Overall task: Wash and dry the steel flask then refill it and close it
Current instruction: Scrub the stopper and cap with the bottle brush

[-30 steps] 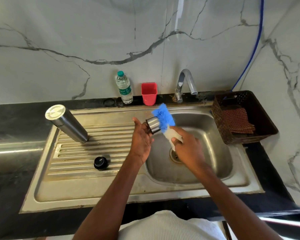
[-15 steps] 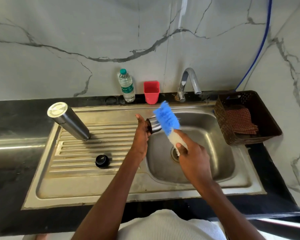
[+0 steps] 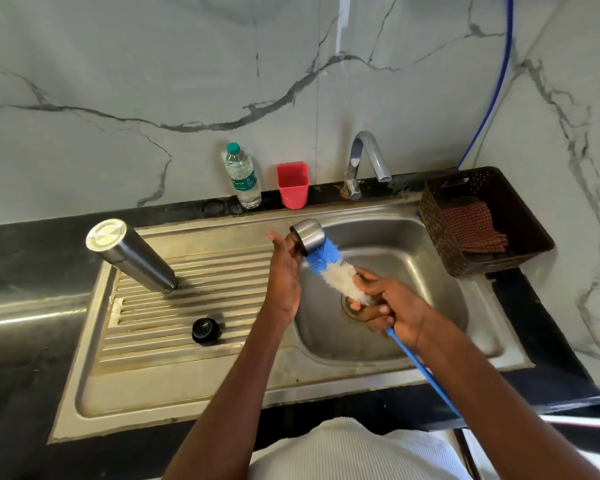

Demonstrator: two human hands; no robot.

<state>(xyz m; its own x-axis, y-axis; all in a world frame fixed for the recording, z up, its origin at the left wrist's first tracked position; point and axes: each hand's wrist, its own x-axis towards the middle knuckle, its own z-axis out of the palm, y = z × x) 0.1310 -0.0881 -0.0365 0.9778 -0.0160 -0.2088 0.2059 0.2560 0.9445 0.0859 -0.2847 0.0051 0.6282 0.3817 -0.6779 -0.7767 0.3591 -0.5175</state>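
I'm mid-wash. My left hand (image 3: 284, 271) holds the steel cap (image 3: 309, 236) over the sink (image 3: 406, 351), fingers curled round it with the thumb sticking out, and the blue head of the brush (image 3: 329, 268) is pushed up into its open end. My right hand (image 3: 392, 306) is closed round the brush where the white bristles meet the blue handle, which trails back past my wrist. The flask (image 3: 132, 254) itself stands upside down on the drainboard (image 3: 187, 306) to the left, well apart from my hands, and the black stopper (image 3: 205, 330) sits on the ridges nearer me.

By the look of it the flask body may already be washed, though I can't be sure. After the cap there's rinsing at the tap (image 3: 364, 161), drying, probably with the checked cloth (image 3: 471, 226) in the basket (image 3: 534, 244), then refilling and closing. None of that is begun.

Against a second ago, the brush has swung round: its blue head stood above the cap then, and now it points up into it from below, with my right hand dropped lower and nearer me. The cap has tilted, mouth facing down-right
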